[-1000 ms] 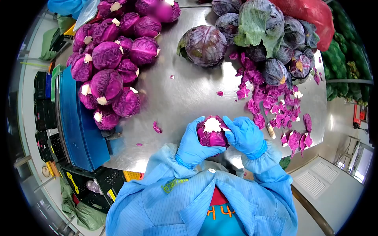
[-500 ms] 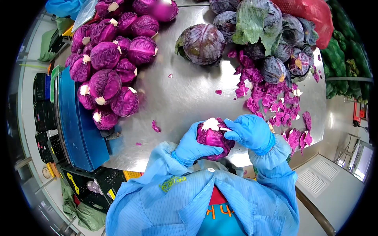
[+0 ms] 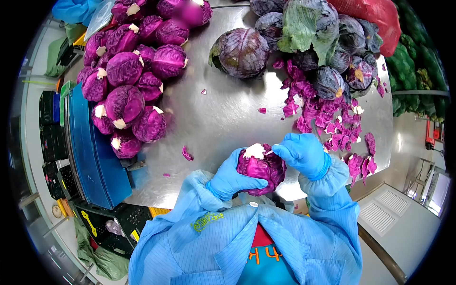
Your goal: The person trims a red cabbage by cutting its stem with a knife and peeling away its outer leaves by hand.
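My left hand [image 3: 232, 175], in a blue glove, is wrapped around the left side of a red cabbage [image 3: 263, 173], held just above the table's near edge. Its white cut stem end [image 3: 254, 151] faces up and away from me. At the cabbage's upper right is my right hand [image 3: 304, 154], also gloved in blue, with fingers curled and thumb pointing at the stem. A thin pale sliver shows by the thumb tip; whether it is a blade or a bit of leaf, I cannot tell.
Trimmed red cabbages [image 3: 124, 105] are piled on the metal table [image 3: 213, 114] at the left. Darker untrimmed cabbages [image 3: 244, 52] lie at the back right, by a red mesh sack [image 3: 375, 21]. Purple leaf scraps [image 3: 332, 126] cover the right side. Blue panels [image 3: 95, 152] border the left edge.
My right hand has lifted slightly up and away from the cabbage, uncovering more of its right side. My left hand keeps its hold almost unmoved.
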`<action>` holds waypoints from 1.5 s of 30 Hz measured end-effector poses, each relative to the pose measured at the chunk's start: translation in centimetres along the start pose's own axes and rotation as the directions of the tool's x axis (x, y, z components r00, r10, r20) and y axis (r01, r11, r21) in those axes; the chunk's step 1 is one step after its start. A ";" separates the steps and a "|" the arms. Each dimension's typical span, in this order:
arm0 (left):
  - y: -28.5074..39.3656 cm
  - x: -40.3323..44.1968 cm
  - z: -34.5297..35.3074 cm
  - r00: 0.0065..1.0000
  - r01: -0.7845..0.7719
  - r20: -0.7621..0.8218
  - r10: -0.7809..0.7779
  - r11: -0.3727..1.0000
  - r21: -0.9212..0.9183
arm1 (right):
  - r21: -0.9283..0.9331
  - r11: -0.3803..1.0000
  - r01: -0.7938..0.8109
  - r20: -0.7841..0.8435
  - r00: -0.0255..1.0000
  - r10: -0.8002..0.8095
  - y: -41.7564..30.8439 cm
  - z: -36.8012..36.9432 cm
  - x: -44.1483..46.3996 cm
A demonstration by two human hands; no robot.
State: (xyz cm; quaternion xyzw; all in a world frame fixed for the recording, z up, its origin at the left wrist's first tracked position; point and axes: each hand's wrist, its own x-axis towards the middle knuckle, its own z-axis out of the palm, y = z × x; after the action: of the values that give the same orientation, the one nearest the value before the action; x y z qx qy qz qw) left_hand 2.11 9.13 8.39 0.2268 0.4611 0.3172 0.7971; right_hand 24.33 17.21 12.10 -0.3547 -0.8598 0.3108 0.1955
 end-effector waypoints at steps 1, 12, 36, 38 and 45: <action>0.0 0.1 -0.1 1.000 0.004 0.024 -0.003 0.999 -0.032 | 0.068 0.997 -0.048 -0.005 0.999 0.048 0.0 0.0 0.1; 1.6 0.1 -0.6 0.988 -0.078 0.126 0.089 0.993 -0.088 | 0.933 0.060 -0.354 0.232 0.721 0.653 -0.1 1.0 0.9; 1.3 0.1 0.7 0.996 -0.039 0.062 0.069 0.918 -0.396 | 0.064 0.972 -0.228 -0.130 0.963 0.235 -4.2 1.9 -1.8; -0.5 0.6 0.7 0.981 -0.169 0.019 0.191 0.906 -0.388 | 0.047 0.981 -0.188 -0.300 0.934 0.194 -4.0 3.1 -2.6; -1.2 1.7 -2.1 0.966 0.022 0.231 0.118 0.850 -0.526 | 0.795 0.606 -0.015 -0.363 0.789 0.496 -3.7 2.3 -1.7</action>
State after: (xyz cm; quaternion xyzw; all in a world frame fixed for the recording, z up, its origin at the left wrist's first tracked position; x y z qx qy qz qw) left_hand 1.23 9.67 5.60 0.0516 0.2449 0.4190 0.8728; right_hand 22.42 12.96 12.77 -0.4381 -0.4903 0.5501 0.5148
